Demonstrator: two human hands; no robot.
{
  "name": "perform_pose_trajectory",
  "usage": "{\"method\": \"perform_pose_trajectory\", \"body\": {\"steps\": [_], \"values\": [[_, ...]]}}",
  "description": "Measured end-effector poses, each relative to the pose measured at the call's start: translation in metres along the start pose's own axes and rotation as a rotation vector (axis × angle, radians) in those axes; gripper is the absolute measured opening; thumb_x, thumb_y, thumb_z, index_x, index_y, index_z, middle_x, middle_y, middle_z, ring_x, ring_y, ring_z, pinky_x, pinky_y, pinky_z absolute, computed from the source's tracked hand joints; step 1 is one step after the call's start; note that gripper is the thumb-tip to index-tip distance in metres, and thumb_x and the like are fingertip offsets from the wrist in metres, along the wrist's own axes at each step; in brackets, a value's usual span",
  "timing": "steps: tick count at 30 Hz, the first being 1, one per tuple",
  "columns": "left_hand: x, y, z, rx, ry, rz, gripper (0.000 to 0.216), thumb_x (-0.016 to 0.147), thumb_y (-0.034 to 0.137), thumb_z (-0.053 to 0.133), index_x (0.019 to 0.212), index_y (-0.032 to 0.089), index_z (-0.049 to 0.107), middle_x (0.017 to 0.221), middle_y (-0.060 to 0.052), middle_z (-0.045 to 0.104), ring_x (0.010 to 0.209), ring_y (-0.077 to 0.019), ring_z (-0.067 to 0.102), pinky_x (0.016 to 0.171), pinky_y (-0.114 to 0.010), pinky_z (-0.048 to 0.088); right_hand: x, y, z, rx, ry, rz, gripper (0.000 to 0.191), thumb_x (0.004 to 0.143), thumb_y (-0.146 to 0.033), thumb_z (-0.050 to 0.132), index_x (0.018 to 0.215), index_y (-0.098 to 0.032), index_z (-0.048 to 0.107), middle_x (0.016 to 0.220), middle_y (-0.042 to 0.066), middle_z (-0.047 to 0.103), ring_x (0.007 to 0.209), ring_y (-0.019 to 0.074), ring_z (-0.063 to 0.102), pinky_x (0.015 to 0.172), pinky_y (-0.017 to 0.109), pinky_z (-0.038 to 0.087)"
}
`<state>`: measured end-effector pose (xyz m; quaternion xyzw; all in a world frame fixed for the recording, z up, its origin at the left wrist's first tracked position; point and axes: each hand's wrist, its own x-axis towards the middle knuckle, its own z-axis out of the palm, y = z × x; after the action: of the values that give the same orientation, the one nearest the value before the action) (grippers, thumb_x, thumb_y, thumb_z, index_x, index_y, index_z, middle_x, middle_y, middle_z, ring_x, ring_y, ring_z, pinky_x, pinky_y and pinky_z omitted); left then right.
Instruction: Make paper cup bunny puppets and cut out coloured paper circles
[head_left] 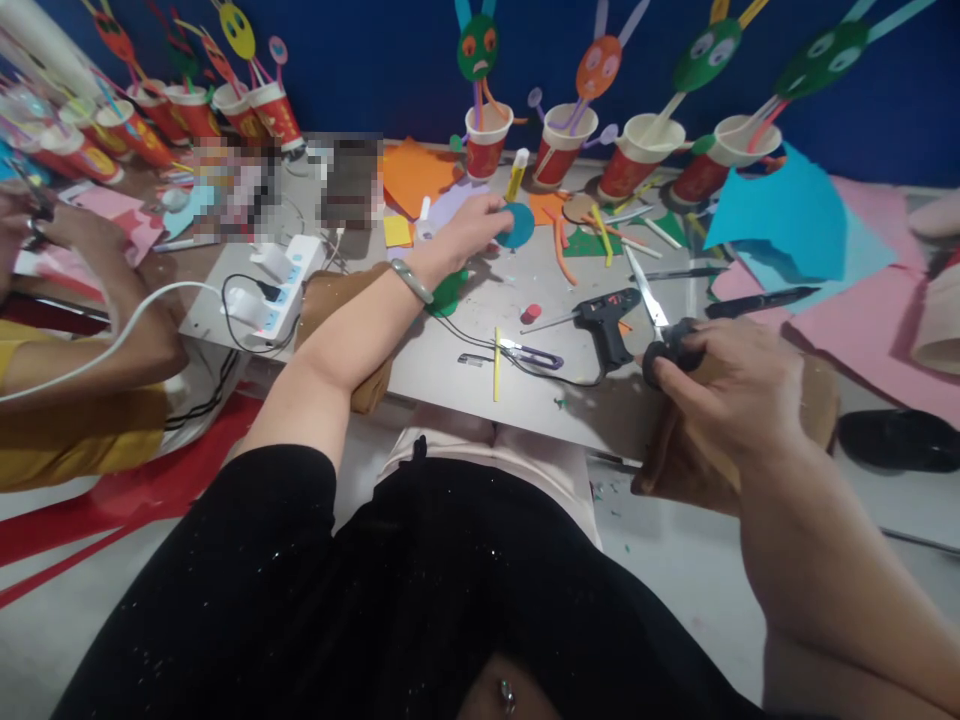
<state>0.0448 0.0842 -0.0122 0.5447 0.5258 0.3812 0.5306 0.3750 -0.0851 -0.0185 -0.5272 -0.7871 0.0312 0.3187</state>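
Note:
My left hand (474, 235) reaches over the table with its fingertips closed on the edge of a teal paper disc (517, 227). A green paper piece (448, 293) lies below that wrist. At the right, my right hand (739, 385) grips scissors (651, 300) by their black handles, with the blades pointing up and away from me. A black glue gun (606, 325) lies on the table just left of the scissors. Near it are a small red disc (532, 313), a purple-handled cutter (534, 354) and a yellow strip (496, 365).
Several red cups (489, 145) with paper-faced figures stand along the blue back wall. A glue stick (517, 176) stands upright before them. Blue paper (787, 220) and pink paper (862, 330) lie right. A power strip (289, 285) with cables and another person's arm (112, 290) are left.

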Motion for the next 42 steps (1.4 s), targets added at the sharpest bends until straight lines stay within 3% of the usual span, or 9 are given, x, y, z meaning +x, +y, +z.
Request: {"method": "perform_pose_trajectory", "body": {"steps": [5, 11, 16, 21, 27, 30, 32, 38, 42], "values": [[0.000, 0.005, -0.003, 0.059, -0.019, -0.017, 0.023, 0.088, 0.002, 0.072, 0.075, 0.019, 0.063, 0.078, -0.003, 0.066, 0.085, -0.0167, 0.065, 0.081, -0.030, 0.051, -0.016, -0.002, -0.003, 0.035, -0.037, 0.017, 0.026, 0.082, -0.045, 0.075, 0.076, -0.029, 0.056, 0.083, 0.009, 0.077, 0.085, 0.0295, 0.071, 0.087, 0.048, 0.052], [-0.007, -0.019, 0.009, 0.076, -0.044, -0.139, 0.022, 0.082, 0.002, 0.073, 0.077, 0.020, 0.063, 0.058, 0.000, 0.060, 0.065, -0.0165, 0.061, 0.074, -0.032, 0.054, -0.024, -0.008, 0.002, 0.086, -0.072, 0.001, 0.025, 0.083, -0.044, 0.074, 0.074, -0.029, 0.057, 0.072, 0.006, 0.070, 0.074, 0.0280, 0.066, 0.081, 0.047, 0.050], [-0.022, -0.028, 0.018, -0.001, -0.035, -0.193, 0.029, 0.079, -0.002, 0.076, 0.079, 0.021, 0.060, 0.059, 0.001, 0.061, 0.059, -0.0154, 0.061, 0.073, -0.033, 0.057, -0.023, -0.003, 0.001, 0.131, -0.127, -0.058, 0.024, 0.086, -0.042, 0.075, 0.074, -0.028, 0.059, 0.074, 0.006, 0.071, 0.074, 0.0272, 0.065, 0.082, 0.045, 0.050], [-0.034, -0.015, 0.025, -0.135, -0.014, -0.322, 0.024, 0.086, -0.004, 0.069, 0.082, 0.018, 0.061, 0.067, -0.002, 0.067, 0.065, -0.0151, 0.069, 0.078, -0.032, 0.060, -0.022, 0.015, -0.001, 0.154, -0.156, -0.103, 0.023, 0.088, -0.042, 0.076, 0.078, -0.029, 0.060, 0.076, 0.006, 0.072, 0.076, 0.0284, 0.066, 0.078, 0.043, 0.049], [-0.017, 0.013, 0.017, -0.286, 0.205, -0.140, 0.026, 0.101, 0.003, 0.059, 0.086, 0.022, 0.051, 0.072, 0.005, 0.063, 0.067, -0.0077, 0.066, 0.087, -0.024, 0.061, -0.036, 0.036, -0.010, 0.270, -0.097, -0.140, 0.023, 0.091, -0.040, 0.076, 0.077, -0.028, 0.062, 0.072, 0.003, 0.071, 0.063, 0.0258, 0.063, 0.063, 0.041, 0.046], [-0.020, 0.012, 0.023, -0.190, 0.001, -0.328, 0.022, 0.094, 0.002, 0.068, 0.090, 0.020, 0.057, 0.076, 0.001, 0.071, 0.069, -0.0139, 0.073, 0.080, -0.030, 0.064, -0.050, 0.043, -0.025, 0.295, -0.072, -0.177, 0.020, 0.094, -0.037, 0.075, 0.080, -0.028, 0.064, 0.073, 0.003, 0.072, 0.064, 0.0258, 0.065, 0.061, 0.040, 0.049], [-0.022, 0.008, 0.029, -0.137, -0.033, -0.403, 0.025, 0.085, -0.004, 0.073, 0.089, 0.018, 0.060, 0.076, -0.005, 0.074, 0.065, -0.0184, 0.074, 0.074, -0.035, 0.064, -0.059, 0.049, -0.035, 0.318, -0.093, -0.198, 0.018, 0.097, -0.034, 0.075, 0.083, -0.029, 0.065, 0.076, 0.002, 0.074, 0.065, 0.0250, 0.067, 0.063, 0.039, 0.051], [-0.014, 0.015, 0.033, -0.157, 0.231, -0.259, 0.024, 0.093, 0.002, 0.070, 0.094, 0.021, 0.055, 0.075, 0.007, 0.069, 0.065, -0.0042, 0.068, 0.076, -0.016, 0.056, -0.075, 0.061, -0.047, 0.418, -0.135, -0.220, 0.016, 0.101, -0.031, 0.073, 0.087, -0.027, 0.065, 0.079, 0.002, 0.076, 0.069, 0.0243, 0.072, 0.068, 0.040, 0.053], [-0.028, 0.014, 0.039, -0.153, 0.161, -0.359, 0.022, 0.088, 0.001, 0.074, 0.095, 0.019, 0.061, 0.077, -0.002, 0.076, 0.068, -0.0155, 0.076, 0.074, -0.030, 0.065, -0.075, 0.060, -0.041, 0.451, -0.090, -0.285, 0.015, 0.101, -0.024, 0.073, 0.089, -0.027, 0.064, 0.079, 0.000, 0.075, 0.067, 0.0221, 0.072, 0.068, 0.039, 0.052]]}}
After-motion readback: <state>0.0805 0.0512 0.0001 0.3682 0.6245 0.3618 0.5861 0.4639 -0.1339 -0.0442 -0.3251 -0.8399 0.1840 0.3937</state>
